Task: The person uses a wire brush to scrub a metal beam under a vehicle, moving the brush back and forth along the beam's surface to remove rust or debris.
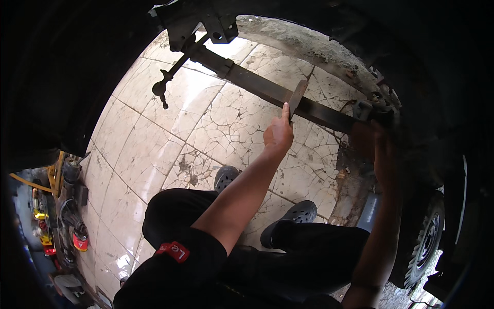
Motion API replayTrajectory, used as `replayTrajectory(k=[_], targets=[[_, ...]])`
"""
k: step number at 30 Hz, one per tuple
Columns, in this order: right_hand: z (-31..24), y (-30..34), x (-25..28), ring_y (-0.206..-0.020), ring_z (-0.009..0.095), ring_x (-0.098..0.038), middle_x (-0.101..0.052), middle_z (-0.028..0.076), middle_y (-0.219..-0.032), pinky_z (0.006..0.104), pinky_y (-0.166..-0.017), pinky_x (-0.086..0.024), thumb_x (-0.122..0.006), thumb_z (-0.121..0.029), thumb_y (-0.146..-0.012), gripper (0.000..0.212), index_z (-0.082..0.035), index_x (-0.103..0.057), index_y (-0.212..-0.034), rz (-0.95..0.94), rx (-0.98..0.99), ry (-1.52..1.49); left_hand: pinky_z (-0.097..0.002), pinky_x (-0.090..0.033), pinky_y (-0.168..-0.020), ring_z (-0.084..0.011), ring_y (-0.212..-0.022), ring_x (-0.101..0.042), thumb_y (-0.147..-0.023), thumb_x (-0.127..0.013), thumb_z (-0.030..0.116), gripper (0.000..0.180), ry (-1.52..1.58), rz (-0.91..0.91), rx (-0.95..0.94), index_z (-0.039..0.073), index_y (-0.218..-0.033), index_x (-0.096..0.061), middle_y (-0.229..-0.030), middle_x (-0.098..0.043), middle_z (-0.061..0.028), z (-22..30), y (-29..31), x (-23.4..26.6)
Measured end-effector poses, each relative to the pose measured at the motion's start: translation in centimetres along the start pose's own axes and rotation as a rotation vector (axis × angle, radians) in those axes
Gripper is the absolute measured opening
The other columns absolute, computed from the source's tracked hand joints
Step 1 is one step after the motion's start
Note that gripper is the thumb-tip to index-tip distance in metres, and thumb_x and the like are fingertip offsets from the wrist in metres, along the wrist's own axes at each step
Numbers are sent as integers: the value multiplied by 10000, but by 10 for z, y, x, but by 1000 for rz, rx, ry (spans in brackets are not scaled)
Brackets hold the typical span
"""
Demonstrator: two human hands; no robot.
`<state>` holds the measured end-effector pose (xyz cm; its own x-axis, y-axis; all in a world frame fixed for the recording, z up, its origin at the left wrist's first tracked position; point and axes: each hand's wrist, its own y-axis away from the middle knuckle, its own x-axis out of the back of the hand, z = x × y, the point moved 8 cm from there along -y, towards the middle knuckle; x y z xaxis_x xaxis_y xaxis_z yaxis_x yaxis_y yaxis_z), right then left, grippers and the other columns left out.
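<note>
The left hand (pixel 279 133) grips the near end of a flat strip (pixel 299 94), index finger stretched along it — the strip lies slantwise across the long dark bar (pixel 257 85), its far end past the bar's edge. The right hand (pixel 382 147) is near the bar's right end, blurred in shadow; whether it grips anything, I cannot tell. Cracked floor tiles (pixel 226 121) spread below, with a wheel (pixel 428 239) at near right.

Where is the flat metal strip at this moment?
In the head view, the flat metal strip is above and right of centre, crossing the long dark beam, with its lower end in the left hand.
</note>
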<state>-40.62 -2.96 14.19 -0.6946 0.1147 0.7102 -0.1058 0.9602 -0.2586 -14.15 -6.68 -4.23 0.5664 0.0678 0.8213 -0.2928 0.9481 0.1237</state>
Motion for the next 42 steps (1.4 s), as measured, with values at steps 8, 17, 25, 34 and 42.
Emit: replayTrajectory(k=[8,17,25,34,42], targets=[[-39,-7,-15,-1176,273,-586,-627,155,-1236,379,-1007,-430,-440,-271,-1035,343,-61,-610,-1247,-76,70,141,-486,-531,-752,-362,-872,-664,-953,-549,339,652,20,-7,25,239,-1525,-253,-1012,-636,-187,-10,-6,7],[-14,-9,-15,-1143,273,-603,-631,153,-1218,375,-988,-449,-449,-256,-1032,329,-60,-608,-1243,-49,78,113,-478,-530,-702,-361,-808,-655,-950,-561,343,668,24,37,-29,278,-1530,-235,-922,-608,-178,-7,31,-24],[-24,-6,-25,-1136,276,-605,-632,160,-1208,370,-983,-455,-454,-254,-1032,318,-64,-603,-1238,-80,63,64,-474,-528,-720,-360,-861,-656,-958,-545,325,641,32,18,-59,298,-1524,-246,-983,-601,-175,21,-10,-27],[6,-9,-20,-1178,274,-588,-630,143,-1231,370,-1008,-439,-445,-254,-1037,321,-62,-594,-1246,-65,13,66,-471,-526,-736,-356,-869,-654,-963,-533,313,629,31,-80,-63,321,-1522,-242,-1000,-601,-174,28,9,-39],[-4,-8,-27,-1241,279,-543,-591,152,-1296,372,-1032,-418,-403,-296,-1048,368,-67,-571,-1282,-116,-38,49,-459,-531,-781,-331,-917,-663,-962,-533,288,611,27,-68,-73,318,-1514,-271,-1025,-606,-161,36,-5,-30]])
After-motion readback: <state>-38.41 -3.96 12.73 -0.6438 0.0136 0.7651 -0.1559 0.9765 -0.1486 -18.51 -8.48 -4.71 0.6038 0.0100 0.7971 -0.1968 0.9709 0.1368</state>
